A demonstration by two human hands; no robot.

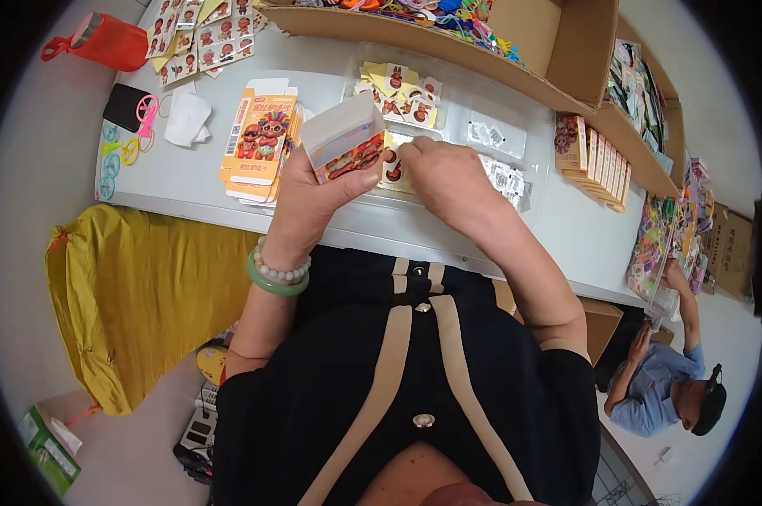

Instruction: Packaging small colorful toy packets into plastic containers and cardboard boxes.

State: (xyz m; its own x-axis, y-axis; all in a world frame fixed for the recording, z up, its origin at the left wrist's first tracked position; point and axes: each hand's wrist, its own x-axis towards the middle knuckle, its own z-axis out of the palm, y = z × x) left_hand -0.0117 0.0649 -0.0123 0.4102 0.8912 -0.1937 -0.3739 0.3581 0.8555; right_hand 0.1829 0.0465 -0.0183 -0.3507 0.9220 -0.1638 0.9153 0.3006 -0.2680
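Observation:
My left hand is wrapped round a small cardboard box with colourful printed sides and its top flap raised. Over a clear plastic tray, my right hand has its fingers bent and pressed together beside sticker sheets; whether a sheet is pinched in them is hidden. More sticker sheets lie in the compartment behind. To the right, the tray holds small clear packets with black marks. A stack of flattened orange cartons rests left of my left hand.
Filled boxes stand in a row at the right. Behind the tray runs a large cardboard box of colourful trinkets. A red cup, a black pouch and plastic toy glasses lie left. A co-worker works at the far right.

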